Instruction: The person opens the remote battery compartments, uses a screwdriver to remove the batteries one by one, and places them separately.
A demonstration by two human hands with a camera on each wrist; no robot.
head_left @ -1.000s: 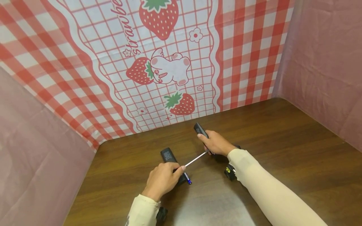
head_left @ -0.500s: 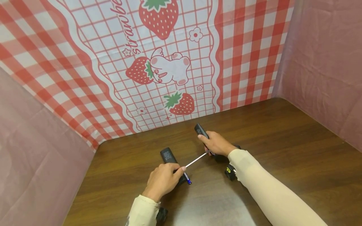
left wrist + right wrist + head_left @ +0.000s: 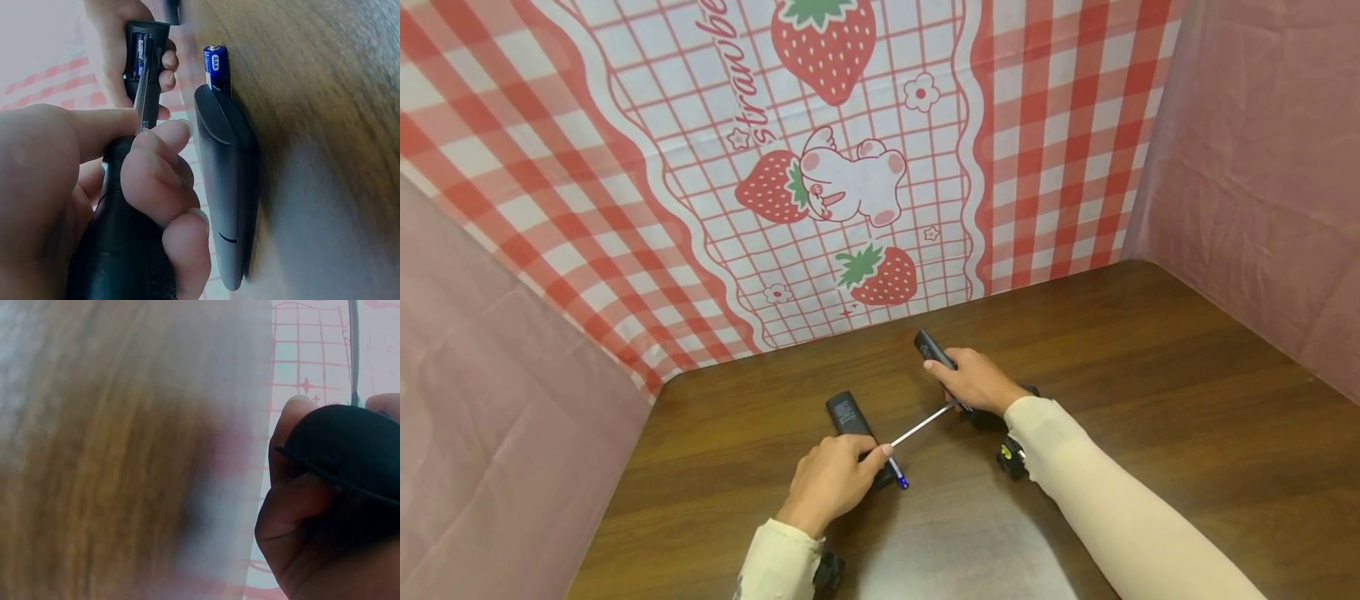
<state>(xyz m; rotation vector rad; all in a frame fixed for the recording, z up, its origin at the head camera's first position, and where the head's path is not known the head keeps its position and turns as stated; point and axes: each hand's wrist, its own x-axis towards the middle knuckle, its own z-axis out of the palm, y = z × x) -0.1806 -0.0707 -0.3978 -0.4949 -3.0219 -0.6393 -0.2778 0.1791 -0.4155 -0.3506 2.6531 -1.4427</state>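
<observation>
Left wrist view: your left hand (image 3: pixel 831 473) grips a screwdriver (image 3: pixel 119 250) in curled fingers, its shaft (image 3: pixel 921 423) reaching to the black device (image 3: pixel 932 347) your right hand (image 3: pixel 976 379) clasps. A second device (image 3: pixel 848 413) and battery (image 3: pixel 216 67) lie near your left hand; open table (image 3: pixel 1150 392) runs rightward to the pink curtain (image 3: pixel 1262 183).

head | black device (image 3: pixel 929 345): dipped slightly | both hands (image 3: pixel 829 479) (image 3: pixel 976 382): marginally lower

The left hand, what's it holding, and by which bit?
The left hand holds what looks like a screwdriver by its black handle, with fingertips close to the metal shaft.
</observation>
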